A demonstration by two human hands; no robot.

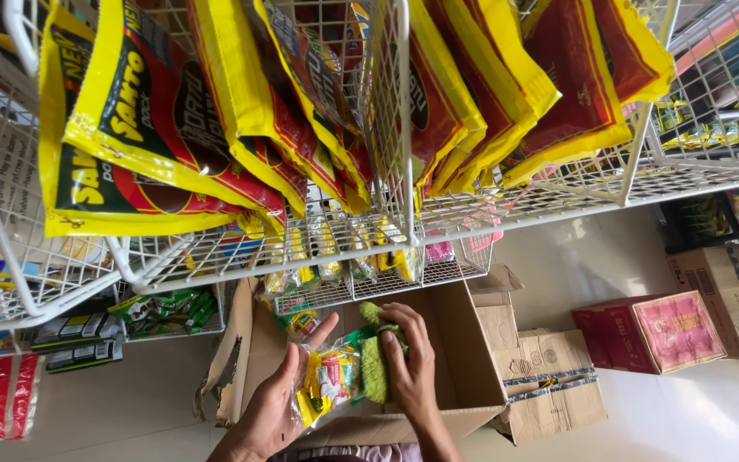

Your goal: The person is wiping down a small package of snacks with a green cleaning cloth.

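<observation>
Clear plastic snack packets (335,376), lower centre of frame over the open cardboard box (464,342), are gripped from both sides: left hand (280,402) half-open cradling, right hand (408,364) curled closed, steadying the bundle below the wire rack (215,257)

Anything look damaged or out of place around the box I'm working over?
Yes. The open cardboard box has a ragged, torn left flap. Otherwise nothing is spilled: your left hand and right hand hold a clear snack packet over it.
</observation>
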